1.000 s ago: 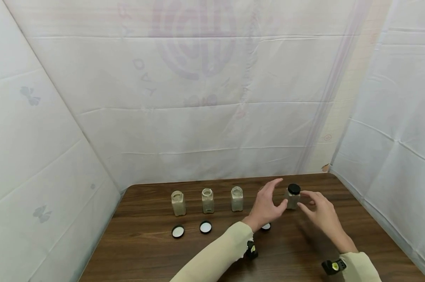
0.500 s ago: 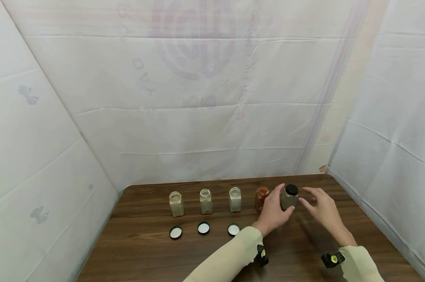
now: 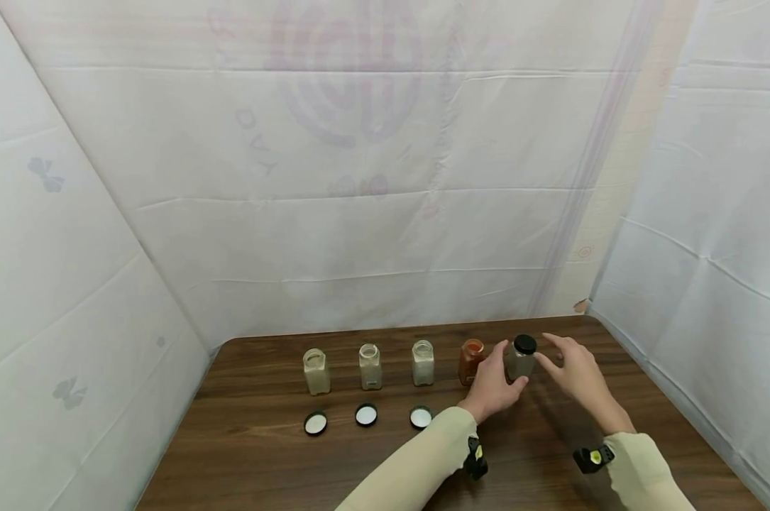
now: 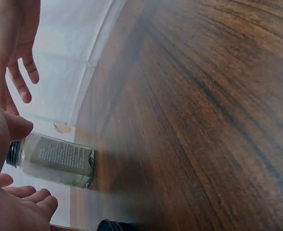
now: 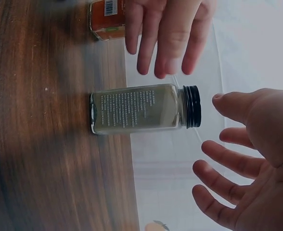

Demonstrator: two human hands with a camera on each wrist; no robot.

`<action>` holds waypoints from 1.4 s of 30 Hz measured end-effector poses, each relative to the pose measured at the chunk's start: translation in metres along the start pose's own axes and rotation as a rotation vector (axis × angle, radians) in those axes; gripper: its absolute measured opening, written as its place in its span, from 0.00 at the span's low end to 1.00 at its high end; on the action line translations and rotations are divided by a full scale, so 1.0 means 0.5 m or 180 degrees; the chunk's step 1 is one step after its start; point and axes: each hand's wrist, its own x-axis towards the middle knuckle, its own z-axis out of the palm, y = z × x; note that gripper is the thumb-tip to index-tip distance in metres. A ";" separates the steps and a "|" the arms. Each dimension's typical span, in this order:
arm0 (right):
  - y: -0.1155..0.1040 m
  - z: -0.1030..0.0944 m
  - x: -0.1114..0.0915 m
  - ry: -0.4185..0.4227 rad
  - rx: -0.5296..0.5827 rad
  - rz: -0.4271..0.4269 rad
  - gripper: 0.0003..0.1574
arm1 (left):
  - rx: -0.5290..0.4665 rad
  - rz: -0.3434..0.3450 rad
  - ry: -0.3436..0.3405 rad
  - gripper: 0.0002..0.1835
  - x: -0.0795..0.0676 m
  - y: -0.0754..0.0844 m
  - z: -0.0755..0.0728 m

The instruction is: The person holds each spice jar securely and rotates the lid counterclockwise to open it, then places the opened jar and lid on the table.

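Note:
A square glass spice jar (image 5: pixel 136 109) with grey-green contents and a black lid (image 3: pixel 524 344) stands upright at the table's right. Beside it on the left, my left hand (image 3: pixel 492 383) has its thumb and fingers spread around the jar body, with a gap to the glass in the right wrist view. My right hand (image 3: pixel 576 372) is on the other side at lid height, thumb and fingers apart, holding nothing. An open jar of orange-red powder (image 3: pixel 470 360) stands just left of my left hand, partly hidden by it.
Three open jars of pale contents, the nearest to the orange one being a whitish jar (image 3: pixel 423 363), stand in a row leftward. In front lie upturned black lids, such as the left lid (image 3: pixel 316 424). White cloth (image 3: pixel 372 234) walls the wooden table (image 3: pixel 244 454).
My left hand has moved right to the capped jar, uncovering the orange-red jar and a lid. My right hand has shifted slightly up and left, nearer the lid.

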 end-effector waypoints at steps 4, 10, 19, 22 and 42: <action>0.000 0.002 0.006 -0.0086 0.0008 0.0018 0.31 | -0.0041 -0.0063 -0.0063 0.37 0.011 -0.001 0.009; -0.001 0.006 0.012 -0.0116 0.0025 0.0066 0.31 | -0.0168 -0.0134 -0.0093 0.34 0.028 -0.007 0.024; -0.004 0.018 0.018 -0.0136 0.0015 0.0184 0.31 | -0.0135 -0.0171 -0.0094 0.35 0.043 -0.016 0.031; -0.003 0.022 0.020 -0.0139 -0.0012 0.0261 0.31 | -0.0179 -0.0187 -0.0110 0.35 0.045 -0.018 0.036; -0.006 0.040 0.028 -0.0126 0.0098 0.0409 0.31 | -0.0201 0.0208 0.0155 0.26 0.071 -0.031 0.054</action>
